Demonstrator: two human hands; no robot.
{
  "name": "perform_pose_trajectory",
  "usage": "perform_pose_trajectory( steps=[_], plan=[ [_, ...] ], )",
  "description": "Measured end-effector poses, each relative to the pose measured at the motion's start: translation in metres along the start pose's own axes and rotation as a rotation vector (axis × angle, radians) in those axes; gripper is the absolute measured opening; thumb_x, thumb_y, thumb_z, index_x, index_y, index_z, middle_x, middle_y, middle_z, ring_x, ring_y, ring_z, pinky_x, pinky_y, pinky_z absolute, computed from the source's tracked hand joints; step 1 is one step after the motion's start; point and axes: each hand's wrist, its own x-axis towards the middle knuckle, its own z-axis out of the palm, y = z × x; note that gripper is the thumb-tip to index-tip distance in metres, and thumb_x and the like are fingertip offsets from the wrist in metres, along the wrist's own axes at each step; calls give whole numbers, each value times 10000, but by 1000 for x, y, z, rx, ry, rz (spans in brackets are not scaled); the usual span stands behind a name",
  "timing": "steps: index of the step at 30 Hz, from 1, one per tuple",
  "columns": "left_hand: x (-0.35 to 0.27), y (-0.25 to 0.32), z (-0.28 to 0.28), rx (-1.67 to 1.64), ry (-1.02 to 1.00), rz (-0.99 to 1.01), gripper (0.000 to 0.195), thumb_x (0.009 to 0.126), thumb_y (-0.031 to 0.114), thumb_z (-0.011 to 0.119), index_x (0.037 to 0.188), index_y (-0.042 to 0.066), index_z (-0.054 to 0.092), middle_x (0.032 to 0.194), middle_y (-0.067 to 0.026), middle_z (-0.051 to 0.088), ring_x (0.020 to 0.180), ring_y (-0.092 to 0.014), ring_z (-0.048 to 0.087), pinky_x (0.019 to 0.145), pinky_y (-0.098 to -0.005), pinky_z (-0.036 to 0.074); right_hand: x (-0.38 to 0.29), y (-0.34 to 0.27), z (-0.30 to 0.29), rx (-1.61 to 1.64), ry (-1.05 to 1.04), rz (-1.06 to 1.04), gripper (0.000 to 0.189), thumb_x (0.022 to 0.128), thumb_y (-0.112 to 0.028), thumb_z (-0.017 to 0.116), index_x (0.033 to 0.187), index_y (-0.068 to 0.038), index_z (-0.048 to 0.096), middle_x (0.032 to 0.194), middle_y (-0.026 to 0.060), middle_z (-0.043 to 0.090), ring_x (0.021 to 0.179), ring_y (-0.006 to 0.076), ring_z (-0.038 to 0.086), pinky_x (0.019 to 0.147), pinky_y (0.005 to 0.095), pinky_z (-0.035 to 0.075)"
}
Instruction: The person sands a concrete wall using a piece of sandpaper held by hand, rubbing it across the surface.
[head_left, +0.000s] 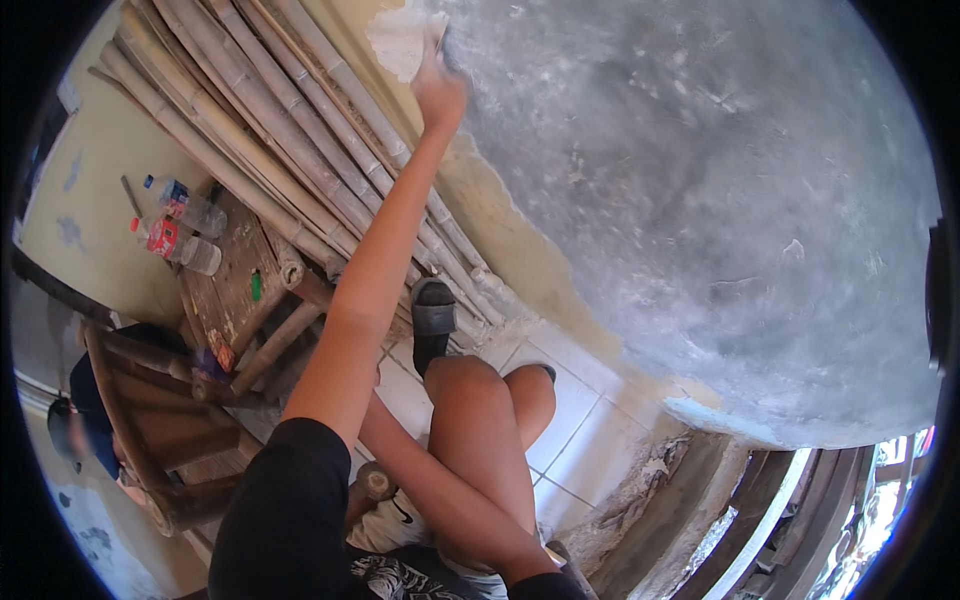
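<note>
My left hand (441, 86) is raised at the end of my outstretched arm, against the grey-smeared wall (675, 195), beside a pale patch (401, 41) near the top. It is blurred; a thin edge shows along its fingers, but whether they grip a thin object I cannot tell. My right forearm crosses over my thigh, and my right hand (376, 376) is almost wholly hidden behind my left arm. Long bamboo poles (262, 97) lean along the wall left of my raised arm. My bent knee (466, 379) and a black sandal (433, 307) show below.
A wooden bench (232, 232) at left bears two plastic bottles (174, 244) and a green lighter (256, 285). A bamboo chair (172, 442) stands nearer, with a person (86, 390) beyond it. White floor tiles (574, 427) lie below; wooden slats (772, 510) are at lower right.
</note>
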Motion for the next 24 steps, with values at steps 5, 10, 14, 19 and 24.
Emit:
perform_pose_trajectory(
  steps=[5,10,14,19,24],
  plan=[
    [-17,-55,-12,152,32,-215,465,814,57,429,1269,-40,402,1025,-243,586,908,-386,570,783,-386,450,0,-13,14,-24,-27,-38,348,798,-324,571,887,9,616,881,209,619,861,358,600,730,441,461],
    [21,23,3,86,32,-116,500,790,28,424,1290,41,413,995,-252,588,897,-379,576,764,-386,451,2,-5,9,10,-10,-7,351,799,-327,569,889,9,615,881,209,619,861,359,599,731,441,460],
    [8,22,1,-3,52,-18,521,764,-13,411,1282,45,423,1004,-263,579,939,-373,569,778,-394,446,0,-9,4,13,-3,-17,353,799,-329,567,890,9,614,881,210,618,861,359,599,731,440,459],
    [-29,-69,-23,231,128,-57,536,718,-33,419,1254,-6,434,1004,-266,579,919,-368,574,798,-372,443,-1,-22,19,-15,-33,-66,355,800,-331,565,892,9,612,881,210,618,861,360,598,732,440,459],
    [9,29,1,-37,-49,-216,550,702,-37,425,1251,2,441,995,-239,590,870,-380,578,785,-374,454,2,1,14,9,-15,4,358,801,-333,563,894,9,611,881,211,617,861,361,597,733,439,458]
  ],
)
